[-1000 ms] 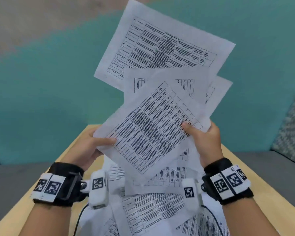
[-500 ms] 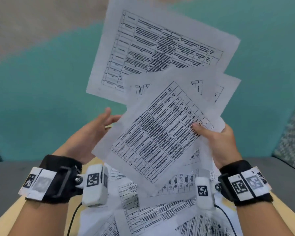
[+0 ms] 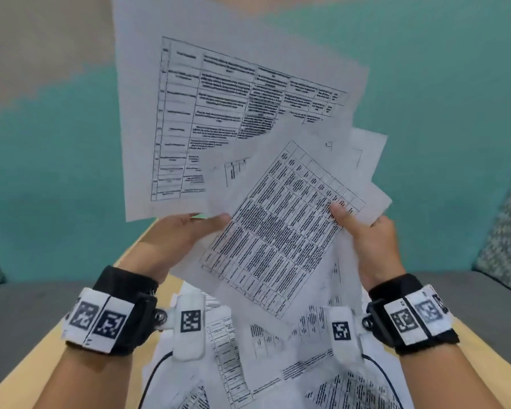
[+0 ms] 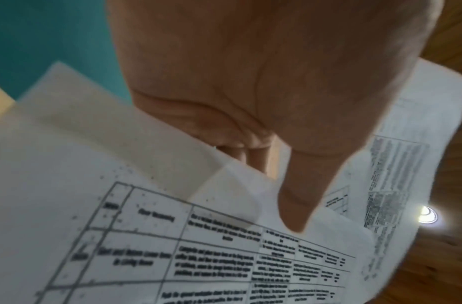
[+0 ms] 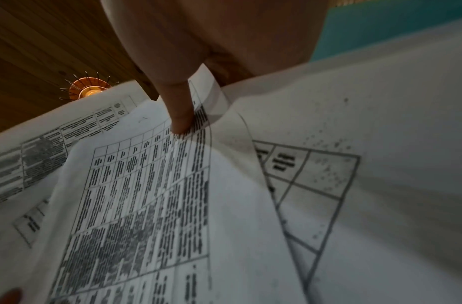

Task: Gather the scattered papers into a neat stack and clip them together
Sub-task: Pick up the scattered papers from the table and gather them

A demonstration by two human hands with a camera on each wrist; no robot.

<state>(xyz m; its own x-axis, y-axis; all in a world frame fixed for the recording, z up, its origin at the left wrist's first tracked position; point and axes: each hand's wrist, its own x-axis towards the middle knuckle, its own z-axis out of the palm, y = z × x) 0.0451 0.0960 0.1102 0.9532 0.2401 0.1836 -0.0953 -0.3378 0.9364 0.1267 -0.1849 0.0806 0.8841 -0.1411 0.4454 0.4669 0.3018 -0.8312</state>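
Note:
I hold a loose fan of printed table sheets up in front of me. My right hand (image 3: 366,240) pinches the front sheet (image 3: 278,231) and those behind it, its thumb (image 5: 180,111) lying on the print. My left hand (image 3: 186,234) grips the lower edge of the large back sheet (image 3: 219,98). Its thumb (image 4: 297,195) lies on the sheet's face and its fingers are hidden behind it. Several more papers (image 3: 248,364) lie scattered on the wooden table (image 3: 27,376) below my wrists. No clip is in view.
Grey bench seats (image 3: 27,305) flank the table, with a patterned cushion (image 3: 505,231) at the right and a teal wall (image 3: 42,172) behind. A black cable (image 3: 151,379) runs from the left wrist camera over the papers.
The fan of sheets has risen. My left hand let go of the front sheet's left edge, moved up and took the large back sheet, which has swung more upright. My right hand keeps its pinch.

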